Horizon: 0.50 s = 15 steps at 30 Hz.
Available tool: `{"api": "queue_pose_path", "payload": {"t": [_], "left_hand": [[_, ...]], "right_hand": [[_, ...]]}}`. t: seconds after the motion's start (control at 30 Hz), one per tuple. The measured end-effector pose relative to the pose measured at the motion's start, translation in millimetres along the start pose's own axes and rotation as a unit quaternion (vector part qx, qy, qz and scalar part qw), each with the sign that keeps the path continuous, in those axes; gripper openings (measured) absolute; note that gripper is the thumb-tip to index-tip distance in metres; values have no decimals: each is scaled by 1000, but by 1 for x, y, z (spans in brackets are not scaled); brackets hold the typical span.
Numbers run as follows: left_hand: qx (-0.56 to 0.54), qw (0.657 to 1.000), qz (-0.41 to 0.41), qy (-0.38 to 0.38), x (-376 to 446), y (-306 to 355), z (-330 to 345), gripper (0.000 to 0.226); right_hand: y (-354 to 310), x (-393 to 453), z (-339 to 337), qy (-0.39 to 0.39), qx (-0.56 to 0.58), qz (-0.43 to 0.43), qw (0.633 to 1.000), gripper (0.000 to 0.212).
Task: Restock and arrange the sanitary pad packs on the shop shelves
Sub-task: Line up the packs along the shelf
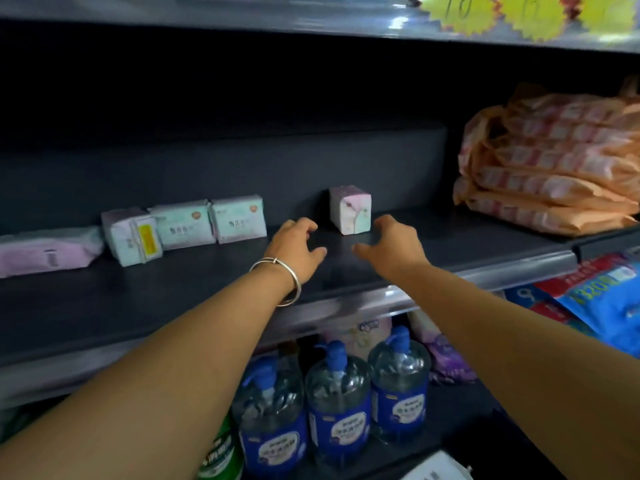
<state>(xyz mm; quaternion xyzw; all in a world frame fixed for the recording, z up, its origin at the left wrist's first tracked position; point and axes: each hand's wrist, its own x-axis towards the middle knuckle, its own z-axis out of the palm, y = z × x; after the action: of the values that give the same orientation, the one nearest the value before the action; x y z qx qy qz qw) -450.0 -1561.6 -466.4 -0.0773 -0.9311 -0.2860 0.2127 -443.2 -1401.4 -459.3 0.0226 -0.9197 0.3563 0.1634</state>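
A small white and pink pad pack [350,209] stands alone on the dark shelf [145,299]. My left hand [298,245], with a silver bangle on the wrist, hovers just left of it with fingers loosely curled, holding nothing. My right hand [391,242] hovers just right of the pack, fingers spread and empty. Neither hand touches the pack. Further left sit two pale green packs [207,223], a pack with a yellow label [133,235] turned at an angle, and a flat pink pack [48,252].
A stack of orange pad packs [554,164] fills the shelf's right end. Below the shelf stand three water bottles with blue caps [339,396], purple packs [446,362] and blue packs [602,299]. Yellow price tags [498,12] hang on the upper shelf edge.
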Motion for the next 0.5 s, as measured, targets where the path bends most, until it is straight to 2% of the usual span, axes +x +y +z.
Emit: {"api": "queue_pose_path", "payload": {"t": [0.1, 0.3, 0.5], "left_hand": [[14, 1000, -16, 1, 33, -17, 4, 46], [51, 998, -41, 1, 90, -57, 10, 46], [79, 996, -41, 20, 131, -97, 11, 44]], "right_hand": [[5, 42, 19, -6, -7, 2, 1000, 65], [2, 126, 58, 11, 18, 58, 998, 97], [0, 185, 84, 64, -4, 81, 995, 100]]}}
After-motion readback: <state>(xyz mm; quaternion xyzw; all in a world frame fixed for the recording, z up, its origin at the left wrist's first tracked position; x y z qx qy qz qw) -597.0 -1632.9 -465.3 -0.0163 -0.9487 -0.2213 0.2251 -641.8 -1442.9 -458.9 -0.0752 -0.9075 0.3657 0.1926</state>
